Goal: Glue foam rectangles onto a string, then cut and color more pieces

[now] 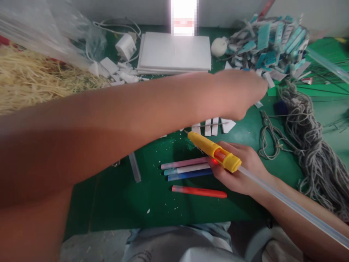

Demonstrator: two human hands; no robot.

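My right hand (pixel 236 167) is wrapped round a yellow glue gun (pixel 214 151), whose nozzle points up and left; a long clear glue stick (pixel 289 203) sticks out of its back over my forearm. My left arm crosses the whole view, and my left hand (pixel 240 92) reaches to the right, near the heap of white and teal pieces (pixel 268 43). Its fingers are hidden or blurred at the heap's lower edge. Between the hands, small white pieces (pixel 211 126) lie along a thin stick. Below the gun rest several markers (pixel 191 169) and a red marker (pixel 200 191).
A white box (pixel 176 52) stands at the back beside a white charger (pixel 126 46) with its cable. Pale straw-like strands (pixel 35 76) fill the left. Grey yarn (pixel 308 134) lies at right. A clear stick (pixel 134 167) lies left of the markers.
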